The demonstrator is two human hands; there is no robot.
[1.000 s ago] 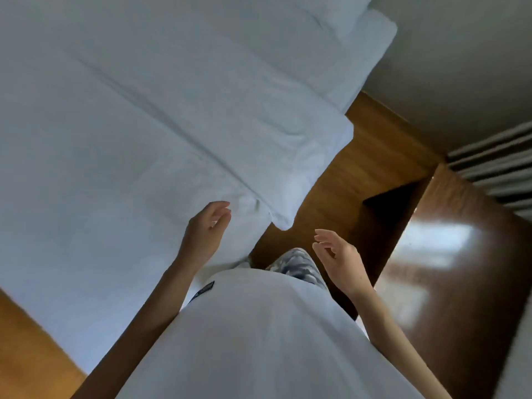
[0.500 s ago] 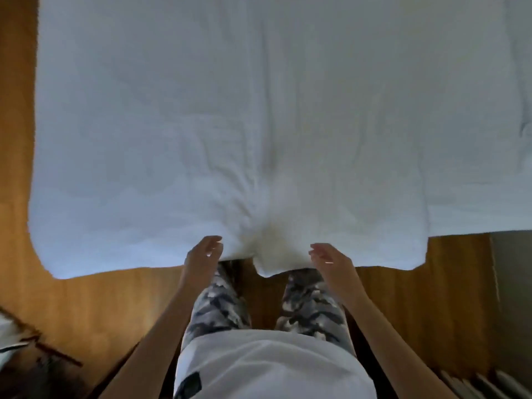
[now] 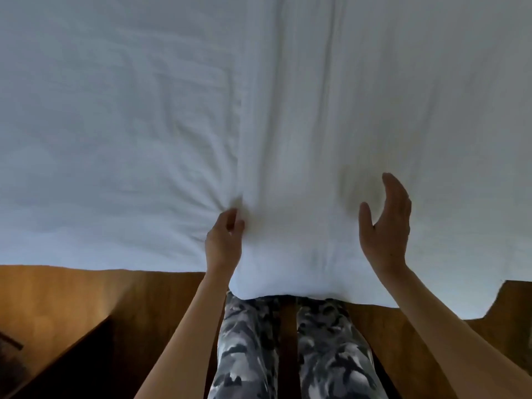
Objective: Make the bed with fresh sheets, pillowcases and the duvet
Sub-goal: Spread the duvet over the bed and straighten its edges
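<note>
Left hand (image 3: 224, 243): fingers curled, thumb and fingertips pinching a small fold of the white duvet (image 3: 144, 116) close to its near edge; creases fan out from the pinch toward the left and upward. Whether the whole palm lies on the cloth cannot be told, the knuckles hide it. Right hand (image 3: 385, 226): fingers straight and held together, thumb spread apart, palm turned toward the left hand; it grips nothing. It stands over the duvet a little to the right of the pinch; whether its edge touches the cloth cannot be told. Between the two hands the duvet bulges toward the person in a rounded lobe that hangs past the bed edge and covers the tops of the thighs. Long folds run from this lobe straight away up the middle of the cloth. The duvet lies spread over the bed and fills the upper part of the view from left to right; its near hem runs roughly level on the left and dips lower on the right. Both forearms are bare. The person stands against the bed edge in grey camouflage-patterned trousers (image 3: 331, 355). Brown wooden floor (image 3: 72, 306) shows on either side of the legs. At far left, low down, a dark object (image 3: 11, 358), too dim to identify.
</note>
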